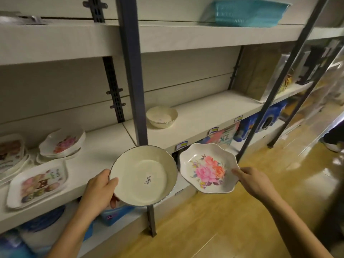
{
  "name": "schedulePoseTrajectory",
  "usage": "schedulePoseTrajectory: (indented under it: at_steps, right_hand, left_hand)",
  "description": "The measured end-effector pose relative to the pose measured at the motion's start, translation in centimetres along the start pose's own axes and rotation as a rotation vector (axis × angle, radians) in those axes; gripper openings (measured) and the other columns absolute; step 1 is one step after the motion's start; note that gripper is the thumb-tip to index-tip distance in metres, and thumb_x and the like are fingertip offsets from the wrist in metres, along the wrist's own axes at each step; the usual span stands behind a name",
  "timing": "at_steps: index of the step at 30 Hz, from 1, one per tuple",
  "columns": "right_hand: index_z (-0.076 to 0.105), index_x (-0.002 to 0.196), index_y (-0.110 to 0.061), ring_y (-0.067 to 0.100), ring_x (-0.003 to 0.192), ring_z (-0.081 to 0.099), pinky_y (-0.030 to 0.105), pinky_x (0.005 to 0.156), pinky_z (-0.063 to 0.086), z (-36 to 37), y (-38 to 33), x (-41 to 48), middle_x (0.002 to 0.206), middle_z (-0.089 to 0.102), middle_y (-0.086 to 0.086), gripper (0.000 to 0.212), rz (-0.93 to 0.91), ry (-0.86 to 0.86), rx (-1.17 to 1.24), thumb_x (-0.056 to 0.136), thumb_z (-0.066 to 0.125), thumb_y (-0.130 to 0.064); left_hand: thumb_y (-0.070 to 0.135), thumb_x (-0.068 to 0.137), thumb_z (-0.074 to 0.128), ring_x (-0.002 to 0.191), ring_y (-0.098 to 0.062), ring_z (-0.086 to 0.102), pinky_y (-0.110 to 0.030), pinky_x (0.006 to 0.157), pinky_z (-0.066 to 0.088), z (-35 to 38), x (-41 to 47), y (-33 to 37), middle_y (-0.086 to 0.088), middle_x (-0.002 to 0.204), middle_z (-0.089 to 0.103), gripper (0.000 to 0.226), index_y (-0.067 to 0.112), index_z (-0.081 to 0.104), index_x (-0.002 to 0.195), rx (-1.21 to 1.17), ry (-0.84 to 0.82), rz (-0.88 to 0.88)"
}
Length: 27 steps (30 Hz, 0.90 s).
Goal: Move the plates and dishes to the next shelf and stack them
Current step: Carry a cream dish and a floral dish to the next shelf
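Observation:
My left hand [101, 190] grips the left rim of a plain cream bowl [143, 175] with a price sticker inside. My right hand [251, 180] holds the right rim of a wavy-edged floral dish [208, 168]. Both are held in front of the shelf edge, side by side near the dark upright post [133, 75]. On the right shelf section [204, 116] stands a small stack of cream bowls [162, 116]. On the left section sit a stack of floral dishes [63, 143], a rectangular picture tray [38, 183] and more trays [11, 155] at the far left.
A teal basket [247, 13] sits on the upper shelf. A brown box [260, 71] stands at the right end of the middle shelf. Blue packages [260, 123] fill the shelf below. A second slanted post [286, 75] stands at right over the wooden floor [232, 220].

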State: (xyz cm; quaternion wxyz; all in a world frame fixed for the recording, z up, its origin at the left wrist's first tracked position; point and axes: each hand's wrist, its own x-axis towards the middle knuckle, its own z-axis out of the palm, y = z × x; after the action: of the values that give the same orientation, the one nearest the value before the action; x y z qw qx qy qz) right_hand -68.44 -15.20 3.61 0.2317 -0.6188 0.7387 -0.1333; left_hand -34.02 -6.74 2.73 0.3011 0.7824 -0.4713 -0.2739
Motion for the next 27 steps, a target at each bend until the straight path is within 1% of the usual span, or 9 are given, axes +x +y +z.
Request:
schedulePoseTrajectory:
  at_steps: [4, 6, 9, 12, 15, 19, 21, 23, 27]
  right_hand:
    - [0.070, 0.096, -0.002, 0.031, 0.089, 0.061, 0.041, 0.081, 0.049, -1.9, 2.8, 3.1, 0.101, 0.069, 0.017, 0.044, 0.007, -0.020, 0.044, 0.093, 0.043, -0.037]
    - [0.070, 0.095, -0.002, 0.030, 0.089, 0.062, 0.043, 0.083, 0.049, -2.5, 3.7, 4.8, 0.102, 0.069, 0.017, 0.045, 0.013, -0.031, 0.075, 0.092, 0.044, -0.038]
    - [0.070, 0.094, -0.004, 0.029, 0.090, 0.062, 0.046, 0.086, 0.050, -3.0, 4.3, 7.7, 0.102, 0.069, 0.015, 0.045, 0.023, -0.041, 0.106, 0.092, 0.044, -0.040]
    - [0.071, 0.100, -0.007, 0.027, 0.092, 0.060, 0.042, 0.086, 0.049, -3.5, 4.3, 11.0, 0.106, 0.068, 0.014, 0.041, 0.006, -0.050, 0.125, 0.094, 0.043, -0.038]
    - [0.070, 0.108, -0.009, 0.023, 0.090, 0.057, 0.036, 0.081, 0.046, -3.9, 4.1, 14.6, 0.112, 0.067, 0.012, 0.039, -0.061, -0.051, 0.136, 0.095, 0.043, -0.035]
    - [0.070, 0.106, -0.012, 0.026, 0.084, 0.062, 0.032, 0.068, 0.046, -4.6, 3.5, 19.3, 0.100, 0.070, 0.009, 0.039, -0.120, -0.071, 0.112, 0.095, 0.042, -0.037]
    - [0.070, 0.107, -0.014, 0.028, 0.092, 0.063, 0.033, 0.073, 0.048, -4.9, 3.0, 21.9, 0.108, 0.069, 0.010, 0.040, -0.144, -0.081, 0.117, 0.094, 0.042, -0.041]
    - [0.069, 0.109, -0.013, 0.028, 0.098, 0.059, 0.033, 0.079, 0.044, -5.2, 2.5, 24.2, 0.114, 0.066, 0.011, 0.041, -0.163, -0.099, 0.132, 0.094, 0.042, -0.040]
    - [0.070, 0.106, -0.009, 0.028, 0.093, 0.058, 0.041, 0.086, 0.046, -5.3, 1.5, 28.0, 0.098, 0.064, 0.008, 0.040, -0.227, -0.182, 0.153, 0.094, 0.044, -0.037]
  left_hand:
    - [0.012, 0.089, 0.046, 0.052, -0.023, 0.056, -0.034, 0.050, 0.048, 3.2, 0.4, 3.2, -0.017, 0.068, 0.060, 0.012, 0.005, 0.052, 0.081, -0.035, 0.024, -0.023]
    - [0.013, 0.090, 0.045, 0.049, -0.019, 0.056, -0.029, 0.046, 0.048, 4.5, 1.0, 4.5, -0.015, 0.068, 0.060, 0.013, 0.003, 0.054, 0.086, -0.040, 0.035, -0.020]
    - [0.012, 0.092, 0.044, 0.039, -0.013, 0.053, -0.012, 0.035, 0.040, 6.2, 2.2, 6.4, -0.008, 0.059, 0.057, 0.016, 0.008, 0.052, 0.078, -0.015, 0.048, 0.008]
    - [0.013, 0.093, 0.044, 0.054, -0.011, 0.050, -0.015, 0.038, 0.039, 7.6, 3.7, 8.0, -0.003, 0.067, 0.053, 0.016, 0.013, 0.050, 0.078, -0.012, 0.088, 0.014]
    - [0.013, 0.094, 0.044, 0.055, -0.015, 0.055, -0.014, 0.035, 0.042, 9.0, 5.5, 9.1, -0.008, 0.073, 0.057, 0.014, 0.011, 0.051, 0.082, -0.073, 0.124, 0.001]
    - [0.012, 0.094, 0.044, 0.056, -0.016, 0.058, -0.014, 0.034, 0.044, 10.4, 8.3, 11.0, -0.007, 0.075, 0.058, 0.008, 0.010, 0.051, 0.089, -0.124, 0.180, -0.037]
    - [0.012, 0.094, 0.044, 0.062, -0.017, 0.060, -0.015, 0.037, 0.047, 11.1, 9.6, 11.9, -0.005, 0.076, 0.056, 0.006, 0.010, 0.048, 0.090, -0.133, 0.189, -0.059]
    - [0.013, 0.094, 0.044, 0.062, -0.018, 0.062, -0.018, 0.039, 0.049, 11.8, 10.9, 12.6, -0.004, 0.075, 0.056, 0.006, 0.010, 0.048, 0.091, -0.130, 0.221, -0.081]
    - [0.013, 0.094, 0.044, 0.055, -0.013, 0.059, -0.014, 0.036, 0.047, 13.1, 13.2, 13.4, -0.004, 0.071, 0.057, 0.007, 0.011, 0.049, 0.092, -0.138, 0.272, -0.144]
